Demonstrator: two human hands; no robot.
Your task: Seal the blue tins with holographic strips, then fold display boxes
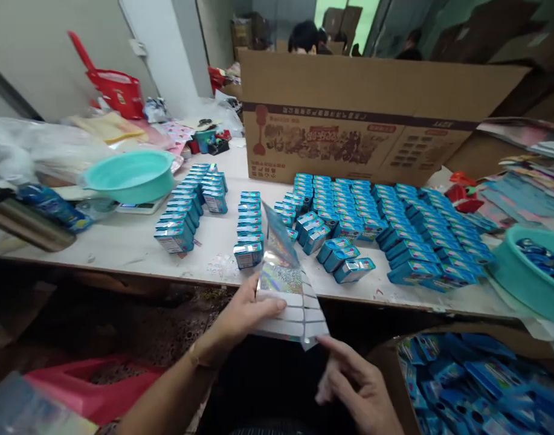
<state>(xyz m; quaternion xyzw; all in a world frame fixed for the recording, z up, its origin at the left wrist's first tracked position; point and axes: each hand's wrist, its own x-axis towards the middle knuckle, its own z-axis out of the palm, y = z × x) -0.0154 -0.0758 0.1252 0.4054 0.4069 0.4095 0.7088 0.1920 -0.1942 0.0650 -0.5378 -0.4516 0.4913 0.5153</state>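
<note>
My left hand [247, 311] is closed on a sheet of shiny stickers [286, 317], its thumb lying across the top. The sheet has silvery holographic parts, pale rectangles divided by lines, and a folded-up flap. At its lower right corner is my right hand [349, 374], the index finger stretched out at the edge and the other fingers loosely bent; nothing shows in it. Beyond the sheet, a row of small blue boxes [249, 226] stands on the white table [213, 241]. A few more blue boxes [354, 270] stand just right of the sheet.
More blue boxes [174, 235] stand left, with dense rows [421, 241] right. A large cardboard carton [331, 84] blocks the back. Turquoise basins [132, 175] sit at both sides. A carton of blue packs [476, 386] is below right. A pink stool [90, 386] is lower left.
</note>
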